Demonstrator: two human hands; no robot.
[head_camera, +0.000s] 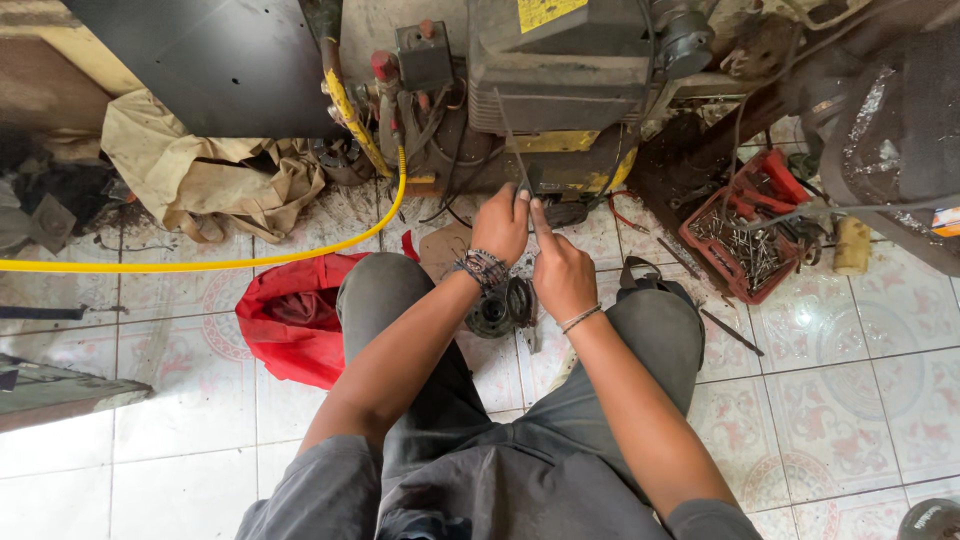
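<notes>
So the thing being worked is a thin dark metal rod or blade (512, 150), standing nearly upright right in front of the dirty machine (560, 100) at the far middle. The left hand (502, 222) has its fingers wrapped and clamped around the lower end, and it's held vertical, I'd guess because that's how it lines up with the machine's underside. The right hand (562, 272) sits just beside the left, touching it, index finger stretched up along the rod, looks like it's steadying or guiding rather than gripping. Can't really tell if its other fingers are clamped on anything, they're curled and partly hidden.

Just below the wrists, between the knees, there's a round black pulley-like part (505, 305) lying on the tiled floor (850, 420), close enough to grab, which makes sense for someone squatting over the work.

Further out: a red tray of nails and screws (745, 240) on the right, within arm's reach. A yellow hose (200, 264) runs from the left edge up to the machine. A red bag (290, 315) sits near the left knee, and a crumpled tan cloth (200, 170) is bunched at the far left.
</notes>
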